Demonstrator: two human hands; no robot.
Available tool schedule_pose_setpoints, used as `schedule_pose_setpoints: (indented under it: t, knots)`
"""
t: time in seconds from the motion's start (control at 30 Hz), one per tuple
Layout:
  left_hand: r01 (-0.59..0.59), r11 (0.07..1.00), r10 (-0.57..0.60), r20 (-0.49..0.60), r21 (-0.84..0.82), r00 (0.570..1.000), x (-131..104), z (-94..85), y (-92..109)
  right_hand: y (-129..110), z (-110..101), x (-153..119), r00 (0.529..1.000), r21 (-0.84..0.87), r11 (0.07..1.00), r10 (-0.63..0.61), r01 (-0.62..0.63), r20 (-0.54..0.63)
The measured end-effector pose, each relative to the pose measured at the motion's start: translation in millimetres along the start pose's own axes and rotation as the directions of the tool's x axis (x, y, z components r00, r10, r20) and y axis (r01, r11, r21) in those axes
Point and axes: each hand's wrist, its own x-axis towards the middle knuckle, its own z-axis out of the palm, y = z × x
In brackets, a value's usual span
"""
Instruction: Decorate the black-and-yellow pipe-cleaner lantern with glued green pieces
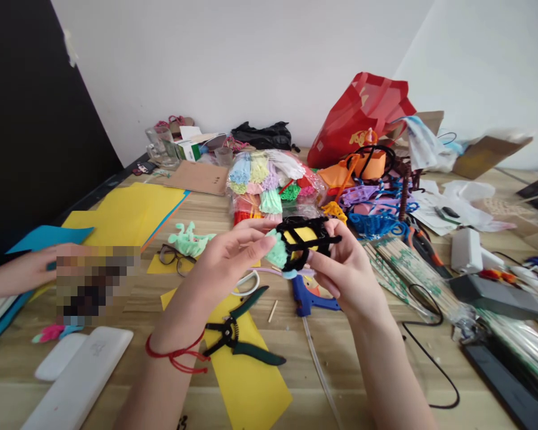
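Observation:
Between my two hands, above the table, is a small lantern-like frame of black fuzzy stems (311,236) with yellow inside. Its left end carries a mint-green fuzzy piece (276,249), pinched by the thumb and fingers of my left hand (233,254). On the right end, my right hand (343,260) grips the black frame with thumb and fingertips. Below the frame lies a blue glue gun (302,295) with a clear stick trailing from it. Green-handled pliers (228,331) rest open on yellow paper (246,388) beneath my left hand.
Another person's hand (49,266) reaches in at the left near yellow sheets (125,209). Bagged fuzzy stems (269,179) and a red bag (362,119) stand behind. Wooden sticks (412,275), orange-handled pliers (425,245) and a black cable (434,370) lie right; a white case (80,382) lies front left.

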Motion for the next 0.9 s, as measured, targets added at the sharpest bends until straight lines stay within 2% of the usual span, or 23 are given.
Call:
schedule_pose_setpoints:
  t: [0.4, 0.63, 0.9]
  knots:
    - [-0.018, 0.997, 0.022, -0.06, 0.072, 0.998, -3.6, 5.3, -0.7, -1.7, 6.0, 0.4, 0.995, 0.078, 0.994, 0.079, -0.073, -0.067]
    - [-0.011, 0.999, 0.012, 0.031, -0.042, 0.999, -3.3, 1.6, 3.4, 6.2, 6.4, 2.8, 0.997, 0.12, 0.992, 0.033, -0.025, -0.066]
    - [-0.05, 0.998, 0.053, 0.076, -0.041, 0.996, 0.7, -0.7, 0.0, 3.0, 8.1, 1.0, 0.997, 0.159, 0.986, 0.063, -0.054, -0.051]
